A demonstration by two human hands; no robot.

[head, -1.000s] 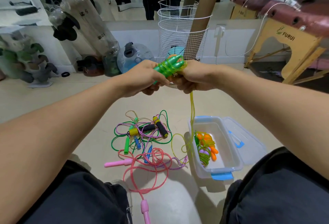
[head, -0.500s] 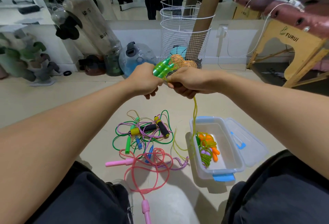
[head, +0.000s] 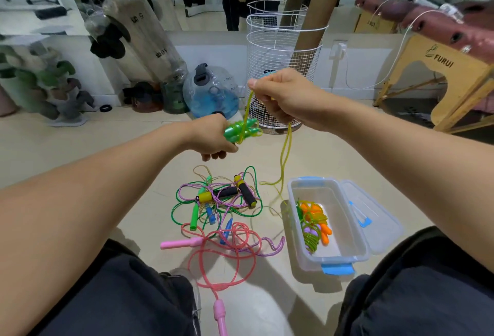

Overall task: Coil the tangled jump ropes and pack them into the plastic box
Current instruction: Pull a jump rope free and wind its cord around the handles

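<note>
My left hand grips the two green handles of a jump rope. Its yellow-green cord runs up to my right hand, which pinches it above the handles; the rest hangs in a loop down to the floor. On the floor lies a tangled pile of ropes with green, purple, blue and black-and-yellow handles, and a pink rope in front of it. The clear plastic box stands open to the right and holds a coiled rope with orange handles.
The box's lid lies hinged open to its right. A white wire basket with cardboard tubes stands behind my hands. Water jugs line the wall at left. A wooden table is at the right. My knees frame the bottom.
My hands were together on the handles; now the right hand has risen and drawn the cord upward, while the left has dropped lower with the handles.
</note>
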